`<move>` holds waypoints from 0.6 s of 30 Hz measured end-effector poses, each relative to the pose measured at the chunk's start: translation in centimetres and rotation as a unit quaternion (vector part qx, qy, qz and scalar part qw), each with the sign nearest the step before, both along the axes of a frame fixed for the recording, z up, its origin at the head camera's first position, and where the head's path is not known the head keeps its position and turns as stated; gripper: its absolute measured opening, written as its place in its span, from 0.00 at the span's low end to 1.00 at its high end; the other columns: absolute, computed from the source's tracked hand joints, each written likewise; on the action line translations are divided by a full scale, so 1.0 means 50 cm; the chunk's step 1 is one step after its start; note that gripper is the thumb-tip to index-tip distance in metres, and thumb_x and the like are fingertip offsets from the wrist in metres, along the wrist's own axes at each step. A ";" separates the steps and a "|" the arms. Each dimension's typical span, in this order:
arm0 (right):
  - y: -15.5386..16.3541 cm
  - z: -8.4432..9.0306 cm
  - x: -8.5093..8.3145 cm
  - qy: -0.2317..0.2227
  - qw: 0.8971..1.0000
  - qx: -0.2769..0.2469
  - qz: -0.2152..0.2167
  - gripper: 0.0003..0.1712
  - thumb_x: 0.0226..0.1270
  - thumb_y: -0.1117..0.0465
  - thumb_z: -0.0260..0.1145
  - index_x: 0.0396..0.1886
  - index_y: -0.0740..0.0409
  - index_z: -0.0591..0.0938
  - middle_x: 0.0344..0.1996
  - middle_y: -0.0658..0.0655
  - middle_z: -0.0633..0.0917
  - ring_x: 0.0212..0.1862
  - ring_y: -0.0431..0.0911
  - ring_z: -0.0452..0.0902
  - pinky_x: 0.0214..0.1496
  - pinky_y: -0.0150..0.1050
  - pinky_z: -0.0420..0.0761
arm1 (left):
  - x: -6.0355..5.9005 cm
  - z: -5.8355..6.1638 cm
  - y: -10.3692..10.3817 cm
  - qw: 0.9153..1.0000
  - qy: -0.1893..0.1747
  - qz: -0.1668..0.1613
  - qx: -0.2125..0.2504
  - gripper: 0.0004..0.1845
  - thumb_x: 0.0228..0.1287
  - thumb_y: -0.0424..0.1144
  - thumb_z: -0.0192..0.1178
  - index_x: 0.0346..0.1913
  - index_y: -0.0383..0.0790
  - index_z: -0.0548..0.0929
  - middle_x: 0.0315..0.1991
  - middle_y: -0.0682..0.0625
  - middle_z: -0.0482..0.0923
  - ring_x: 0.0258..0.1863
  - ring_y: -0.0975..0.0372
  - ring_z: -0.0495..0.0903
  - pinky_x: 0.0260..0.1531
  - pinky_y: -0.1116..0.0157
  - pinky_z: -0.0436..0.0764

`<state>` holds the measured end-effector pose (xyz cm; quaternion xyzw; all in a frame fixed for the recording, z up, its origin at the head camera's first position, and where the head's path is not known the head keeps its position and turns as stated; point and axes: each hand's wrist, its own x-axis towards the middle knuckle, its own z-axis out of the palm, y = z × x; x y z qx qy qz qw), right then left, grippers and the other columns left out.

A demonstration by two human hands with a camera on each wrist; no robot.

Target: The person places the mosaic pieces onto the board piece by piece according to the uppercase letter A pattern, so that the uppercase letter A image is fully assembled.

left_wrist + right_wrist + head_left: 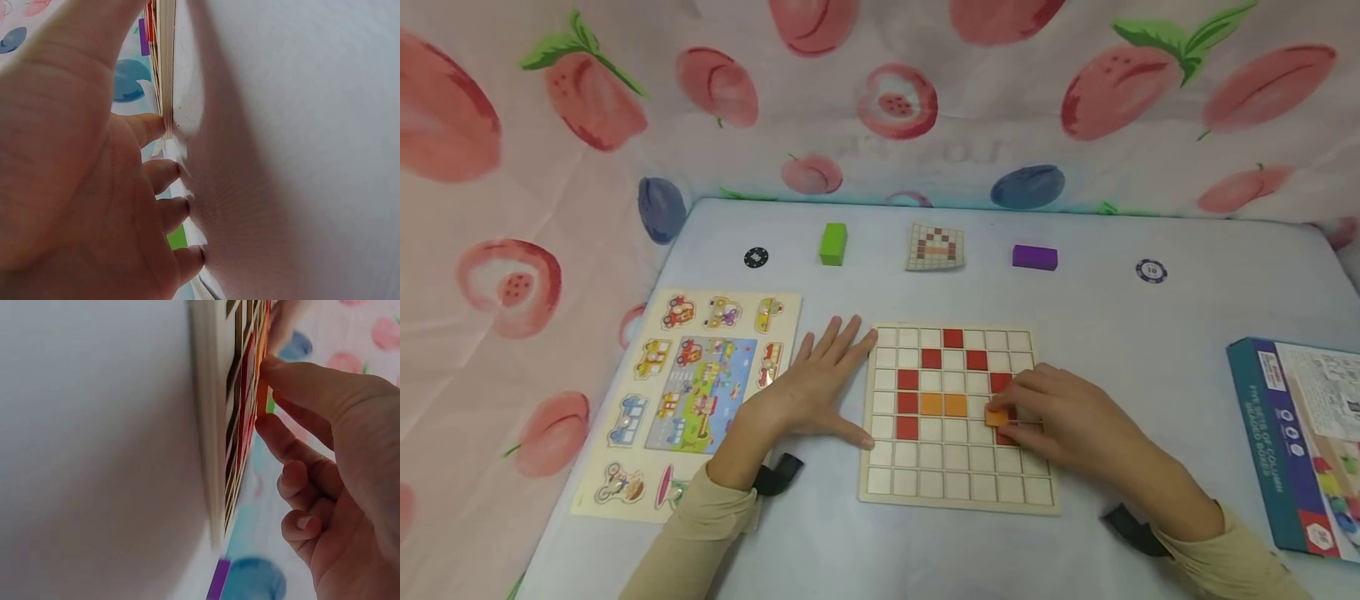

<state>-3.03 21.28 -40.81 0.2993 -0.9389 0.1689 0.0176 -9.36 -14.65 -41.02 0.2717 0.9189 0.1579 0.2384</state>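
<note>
A wooden grid board (pixel 955 471) lies in the middle of the white table, with several red tiles (pixel 907 403) and two orange tiles (pixel 943 405) set in its cells. My right hand (pixel 1060 421) rests over the board's right side and pinches an orange tile (pixel 996 417) between thumb and forefinger, low over the cells. The right wrist view shows those fingers (pixel 300 387) on the orange tile (pixel 262 394) against the board (pixel 212 425). My left hand (pixel 812 387) lies flat on the table, fingers spread, touching the board's left edge (pixel 165 69).
A vehicle puzzle board (pixel 700 392) lies left of my left hand. Along the far side sit a black chip (pixel 756 257), green block (pixel 833 243), pattern card (pixel 935 247), purple block (pixel 1034 257) and blue chip (pixel 1151 270). A box (pixel 1300 442) lies at right.
</note>
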 end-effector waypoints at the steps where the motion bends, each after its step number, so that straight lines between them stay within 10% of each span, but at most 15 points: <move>1: -0.010 -0.003 -0.007 0.005 1.000 -0.002 0.013 0.16 0.57 0.54 0.85 0.45 0.42 0.92 0.42 0.41 0.89 0.45 0.37 0.80 0.46 0.40 0.87 | 0.001 0.000 0.002 1.000 0.000 -0.001 0.000 0.78 0.43 0.70 0.82 0.89 0.47 0.42 0.90 0.43 0.29 0.89 0.44 0.28 0.86 0.35 0.38; 18: -0.043 0.003 -0.036 0.014 0.998 0.023 0.058 0.14 0.59 0.55 0.84 0.44 0.45 0.93 0.40 0.44 0.91 0.45 0.41 0.81 0.50 0.41 0.87 | 0.006 0.006 0.003 1.000 0.002 0.004 -0.005 0.79 0.42 0.70 0.82 0.89 0.46 0.42 0.90 0.43 0.29 0.89 0.44 0.28 0.86 0.35 0.38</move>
